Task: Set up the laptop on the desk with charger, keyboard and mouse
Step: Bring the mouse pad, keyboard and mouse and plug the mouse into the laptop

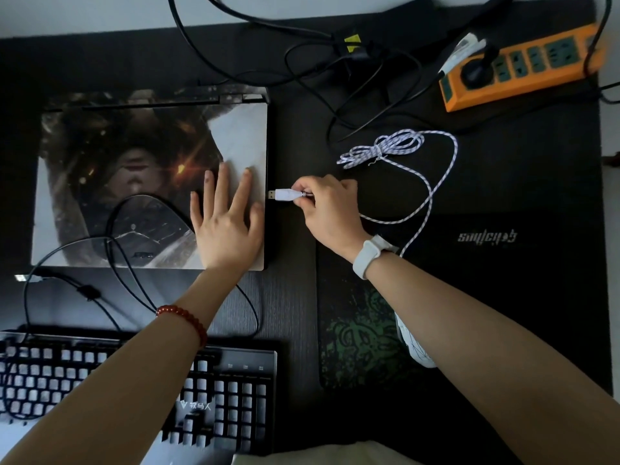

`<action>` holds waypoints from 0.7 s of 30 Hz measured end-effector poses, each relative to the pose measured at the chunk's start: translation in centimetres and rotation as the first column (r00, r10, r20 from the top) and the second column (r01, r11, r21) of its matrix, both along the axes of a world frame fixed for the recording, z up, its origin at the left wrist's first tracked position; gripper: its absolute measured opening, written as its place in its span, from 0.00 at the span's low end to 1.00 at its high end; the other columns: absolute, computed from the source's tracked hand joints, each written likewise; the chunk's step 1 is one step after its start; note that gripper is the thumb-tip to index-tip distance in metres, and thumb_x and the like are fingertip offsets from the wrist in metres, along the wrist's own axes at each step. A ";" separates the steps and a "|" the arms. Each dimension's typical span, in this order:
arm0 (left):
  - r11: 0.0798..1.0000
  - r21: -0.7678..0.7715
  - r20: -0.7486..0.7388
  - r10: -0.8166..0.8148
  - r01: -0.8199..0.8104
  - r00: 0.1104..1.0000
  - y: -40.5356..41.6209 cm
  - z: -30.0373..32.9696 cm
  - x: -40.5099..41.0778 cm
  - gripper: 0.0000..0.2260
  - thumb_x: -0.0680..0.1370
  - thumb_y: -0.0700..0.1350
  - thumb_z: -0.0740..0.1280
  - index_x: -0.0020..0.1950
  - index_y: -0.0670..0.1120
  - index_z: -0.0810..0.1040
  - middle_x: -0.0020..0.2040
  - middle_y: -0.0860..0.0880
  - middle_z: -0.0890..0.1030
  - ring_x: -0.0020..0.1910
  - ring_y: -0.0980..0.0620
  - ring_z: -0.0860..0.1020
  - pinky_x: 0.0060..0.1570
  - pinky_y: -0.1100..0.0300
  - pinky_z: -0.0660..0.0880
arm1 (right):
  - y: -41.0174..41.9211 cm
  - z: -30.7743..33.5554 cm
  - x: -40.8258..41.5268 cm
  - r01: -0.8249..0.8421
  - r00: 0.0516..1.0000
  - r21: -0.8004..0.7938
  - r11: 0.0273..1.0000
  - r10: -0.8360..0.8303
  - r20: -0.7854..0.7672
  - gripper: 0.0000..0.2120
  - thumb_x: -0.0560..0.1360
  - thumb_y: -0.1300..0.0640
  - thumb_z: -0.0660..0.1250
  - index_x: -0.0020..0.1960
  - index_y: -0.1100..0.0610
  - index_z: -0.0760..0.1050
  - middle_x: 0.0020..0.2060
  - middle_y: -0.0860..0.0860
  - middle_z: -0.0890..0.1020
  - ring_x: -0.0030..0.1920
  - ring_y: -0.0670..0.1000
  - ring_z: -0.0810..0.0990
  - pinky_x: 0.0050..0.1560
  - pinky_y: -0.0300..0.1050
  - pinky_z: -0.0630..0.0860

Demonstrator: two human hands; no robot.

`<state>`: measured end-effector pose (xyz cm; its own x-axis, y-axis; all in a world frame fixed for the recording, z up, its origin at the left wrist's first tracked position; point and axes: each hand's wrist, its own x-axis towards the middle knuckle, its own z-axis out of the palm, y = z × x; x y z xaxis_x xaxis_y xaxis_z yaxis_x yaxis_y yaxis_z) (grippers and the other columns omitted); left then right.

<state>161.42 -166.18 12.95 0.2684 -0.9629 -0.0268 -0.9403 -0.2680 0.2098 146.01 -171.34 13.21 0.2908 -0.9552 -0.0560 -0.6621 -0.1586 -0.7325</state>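
Closed laptop on the dark tabletop, left hand flat on its lid with fingers spread wide, right hand fingers pinching a white USB plug, plug tip just beside the laptop's right edge, braided white cable looping behind the right fingers, keyboard below the left wrist.

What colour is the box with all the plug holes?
Orange, with grey-green sockets. The power strip shows in the head view, at the desk's far right.

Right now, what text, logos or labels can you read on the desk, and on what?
"牧马人" with a small logo: on the keyboard.
Pale brand word on the black mat: upside down to the camera, not legible.
Small mark on the laptop lid: too blurred.
Power strip: no legible text.
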 end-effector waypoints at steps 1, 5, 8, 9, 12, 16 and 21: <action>1.000 0.001 0.002 -0.002 0.002 1.000 0.0 0.0 0.0 0.23 0.77 0.52 0.52 0.73 0.53 0.62 0.76 0.46 0.58 0.75 0.45 0.53 0.72 0.45 0.46 | -0.2 0.0 0.1 0.011 1.000 -0.002 1.000 -0.011 -0.010 0.07 0.74 0.61 0.65 0.51 0.56 0.78 0.43 0.50 0.82 0.48 0.53 0.77 0.54 0.51 0.61; 1.000 0.000 0.008 -0.001 0.001 1.000 0.0 0.0 0.0 0.23 0.77 0.51 0.53 0.73 0.53 0.62 0.76 0.45 0.59 0.75 0.45 0.53 0.72 0.45 0.46 | -0.7 0.0 0.3 0.006 0.999 -0.005 1.000 -0.007 -0.036 0.07 0.74 0.61 0.64 0.51 0.56 0.77 0.43 0.50 0.81 0.48 0.53 0.76 0.52 0.49 0.59; 1.000 -0.012 0.012 -0.002 0.002 1.000 0.0 0.0 0.0 0.23 0.77 0.51 0.53 0.73 0.53 0.62 0.75 0.45 0.59 0.75 0.44 0.53 0.72 0.45 0.47 | -0.7 -0.1 0.3 -0.036 0.997 -0.014 0.999 0.035 -0.069 0.10 0.75 0.59 0.63 0.56 0.54 0.76 0.45 0.49 0.82 0.50 0.53 0.75 0.52 0.49 0.59; 1.000 -0.017 0.011 -0.002 0.003 1.000 0.0 0.0 0.0 0.23 0.77 0.51 0.53 0.73 0.53 0.63 0.75 0.45 0.59 0.75 0.44 0.54 0.72 0.45 0.47 | -0.6 -0.1 0.4 -0.067 0.993 -0.023 0.997 0.064 -0.098 0.12 0.75 0.58 0.63 0.58 0.52 0.76 0.47 0.48 0.82 0.51 0.53 0.74 0.52 0.50 0.59; 1.000 -0.024 0.009 -0.002 0.002 1.000 0.0 0.0 -0.1 0.23 0.77 0.50 0.54 0.73 0.53 0.63 0.75 0.45 0.60 0.75 0.44 0.54 0.72 0.45 0.47 | -0.3 -0.2 0.8 -0.103 0.984 -0.049 0.993 0.095 -0.148 0.13 0.75 0.55 0.63 0.59 0.51 0.76 0.48 0.48 0.82 0.53 0.54 0.73 0.50 0.50 0.58; 1.000 -0.018 0.018 -0.003 0.004 1.000 0.0 -0.2 0.0 0.23 0.77 0.50 0.55 0.73 0.53 0.62 0.75 0.46 0.59 0.75 0.45 0.53 0.72 0.46 0.47 | 0.4 -0.2 1.2 -0.060 0.982 -0.079 0.995 0.045 -0.183 0.12 0.73 0.56 0.66 0.55 0.51 0.79 0.48 0.51 0.80 0.52 0.56 0.73 0.51 0.51 0.60; 1.000 -0.020 0.016 0.000 0.001 1.000 0.0 -0.2 0.0 0.23 0.77 0.51 0.55 0.73 0.53 0.62 0.75 0.46 0.59 0.75 0.45 0.54 0.72 0.45 0.47 | 1.7 -0.3 1.0 -0.039 0.985 -0.105 0.994 0.021 -0.172 0.10 0.70 0.58 0.68 0.51 0.52 0.81 0.45 0.52 0.80 0.49 0.57 0.75 0.51 0.54 0.62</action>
<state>161.43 -166.14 12.78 0.2682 -0.9634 -0.0033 -0.9437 -0.2634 0.1999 147.02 -169.67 12.94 0.3145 -0.9492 -0.0047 -0.7692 -0.2519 -0.5872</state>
